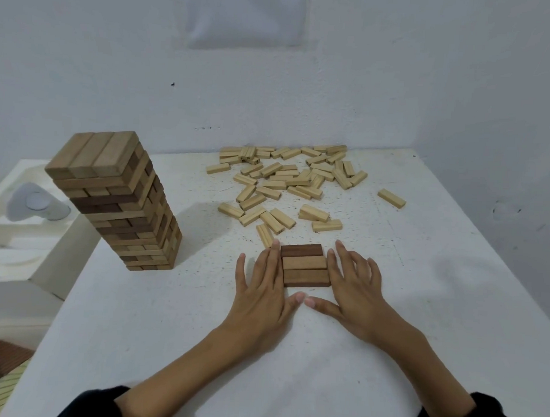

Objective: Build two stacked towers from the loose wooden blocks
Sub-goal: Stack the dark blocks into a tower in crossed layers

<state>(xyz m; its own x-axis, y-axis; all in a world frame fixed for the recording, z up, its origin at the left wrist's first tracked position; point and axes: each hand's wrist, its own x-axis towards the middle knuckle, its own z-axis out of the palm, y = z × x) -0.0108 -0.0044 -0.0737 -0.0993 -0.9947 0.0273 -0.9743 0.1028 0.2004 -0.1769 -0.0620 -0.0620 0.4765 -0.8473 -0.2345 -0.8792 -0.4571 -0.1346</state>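
Note:
A tall tower of stacked wooden blocks (pixel 118 199) stands on the left of the white table (pixel 169 329). Near the table's middle lies a flat row of three darker blocks (pixel 306 267) side by side. My left hand (pixel 264 289) lies flat with straight fingers pressed against the row's left ends. My right hand (pixel 355 289) lies flat the same way against its right ends. The two thumbs nearly meet in front of the row. Several loose pale blocks (pixel 287 180) are scattered behind, toward the wall.
One stray pale block (pixel 391 198) lies apart at the right of the pile. A white moulded foam piece (pixel 21 218) sits beside the table's left edge, behind the tower. The grey wall runs close behind the table.

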